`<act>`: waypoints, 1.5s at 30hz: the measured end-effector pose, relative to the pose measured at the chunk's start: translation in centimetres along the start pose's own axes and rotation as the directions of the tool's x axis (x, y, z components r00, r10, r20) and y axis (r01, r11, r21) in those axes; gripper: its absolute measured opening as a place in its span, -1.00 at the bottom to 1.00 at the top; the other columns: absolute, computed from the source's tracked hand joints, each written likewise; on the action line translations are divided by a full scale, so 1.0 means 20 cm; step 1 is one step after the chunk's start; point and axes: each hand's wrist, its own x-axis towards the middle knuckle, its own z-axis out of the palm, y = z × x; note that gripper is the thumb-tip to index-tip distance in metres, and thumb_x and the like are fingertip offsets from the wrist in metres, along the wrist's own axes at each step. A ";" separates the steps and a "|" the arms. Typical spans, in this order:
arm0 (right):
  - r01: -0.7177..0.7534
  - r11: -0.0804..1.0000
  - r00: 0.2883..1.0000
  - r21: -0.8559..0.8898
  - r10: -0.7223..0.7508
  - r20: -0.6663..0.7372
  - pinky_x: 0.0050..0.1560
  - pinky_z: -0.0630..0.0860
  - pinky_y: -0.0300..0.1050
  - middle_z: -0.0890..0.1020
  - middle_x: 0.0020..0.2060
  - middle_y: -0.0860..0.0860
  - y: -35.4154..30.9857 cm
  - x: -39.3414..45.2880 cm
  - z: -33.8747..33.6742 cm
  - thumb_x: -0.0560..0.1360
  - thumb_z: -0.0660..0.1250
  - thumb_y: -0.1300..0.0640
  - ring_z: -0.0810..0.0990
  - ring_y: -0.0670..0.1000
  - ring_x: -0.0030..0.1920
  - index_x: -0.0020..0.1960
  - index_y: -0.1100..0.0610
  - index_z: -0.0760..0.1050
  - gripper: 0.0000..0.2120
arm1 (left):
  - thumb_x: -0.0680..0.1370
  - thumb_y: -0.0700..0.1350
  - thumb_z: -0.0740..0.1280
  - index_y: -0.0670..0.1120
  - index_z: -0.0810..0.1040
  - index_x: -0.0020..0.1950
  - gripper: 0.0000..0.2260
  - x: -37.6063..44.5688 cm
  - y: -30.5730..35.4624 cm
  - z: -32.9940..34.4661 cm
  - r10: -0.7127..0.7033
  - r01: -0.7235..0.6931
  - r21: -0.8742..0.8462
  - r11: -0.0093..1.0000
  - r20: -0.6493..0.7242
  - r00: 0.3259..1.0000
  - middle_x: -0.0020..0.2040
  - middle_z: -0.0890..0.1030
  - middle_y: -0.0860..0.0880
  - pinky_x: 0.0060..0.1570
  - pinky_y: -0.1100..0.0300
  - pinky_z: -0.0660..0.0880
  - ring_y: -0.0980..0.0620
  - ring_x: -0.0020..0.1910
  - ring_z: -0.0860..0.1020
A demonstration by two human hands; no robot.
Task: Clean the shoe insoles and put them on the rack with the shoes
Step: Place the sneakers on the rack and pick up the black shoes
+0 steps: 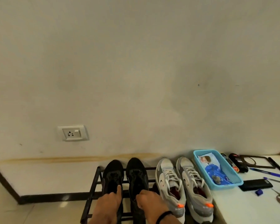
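Black metal bars of a low shoe rack carry two pairs of shoes set against a pale wall, toes to the wall and heels toward the person. At far left, a white wall socket sits above the skirting. On the left black shoe, the left hand rests at the heel opening, forefinger straight and laid along the shoe's inner edge, the other fingers tucked down out of sight. Beside it, the right hand, a dark band at its wrist, curls its fingers over the collar of the right black shoe; what they pinch inside cannot be told. No insole shows; judging by the task, the insoles lie inside the shoes, directly beneath and ahead of the fingertips, their long axes running from heel toward the wall. Each hand is nearest its own shoe, so a lift would likely draw back toward the person. Further right stand the grey sneakers, laces loose, then a blue basket holding a printed packet on a white surface, with pens and a black phone beyond.
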 end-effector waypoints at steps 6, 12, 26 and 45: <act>-0.011 0.999 1.000 -0.049 0.010 -0.019 0.10 0.44 0.09 0.44 0.20 0.22 -0.01 0.02 0.09 0.54 0.23 0.40 0.49 0.27 0.18 0.17 0.24 0.44 -0.77 | 0.59 -0.22 0.34 -0.04 -0.15 0.67 -0.18 -0.01 0.03 0.07 -0.005 0.005 -0.003 1.000 -0.081 0.997 0.28 0.53 -0.12 0.29 -0.01 0.49 -0.10 0.22 0.55; -0.008 0.999 0.995 0.048 0.013 -0.103 0.22 0.47 -0.01 0.31 0.39 0.05 0.00 -0.04 0.13 0.55 0.31 0.29 0.53 0.19 0.20 0.17 0.14 0.50 -0.79 | 0.61 -0.13 0.35 -0.05 -0.10 0.67 -0.21 -0.01 0.00 0.08 0.002 -0.009 -0.051 0.999 -0.128 0.992 0.53 0.34 -0.10 0.51 -0.12 0.27 -0.14 0.51 0.31; -0.149 0.988 0.888 0.043 0.153 -0.433 0.13 0.50 0.03 0.36 0.32 0.07 0.23 -0.60 -0.40 0.57 0.23 0.08 0.55 0.19 0.12 0.12 0.12 0.54 -0.79 | 0.64 0.07 0.25 0.12 0.22 0.58 -0.49 -0.33 0.49 -0.54 0.270 -0.327 -0.025 0.945 -0.506 0.819 0.55 0.25 0.02 0.41 -0.04 0.34 -0.09 0.49 0.27; -0.492 0.604 0.477 0.626 0.789 -0.387 0.24 0.44 -0.13 0.53 0.15 -0.05 1.32 -1.77 -0.04 0.54 0.33 -0.01 0.50 -0.02 0.23 -0.06 -0.09 0.47 -0.96 | 0.66 0.14 0.23 0.09 0.29 0.55 -0.53 -0.45 2.14 -0.35 0.701 -0.674 0.198 0.712 -0.255 0.666 0.51 0.37 0.03 0.44 -0.01 0.30 -0.03 0.48 0.31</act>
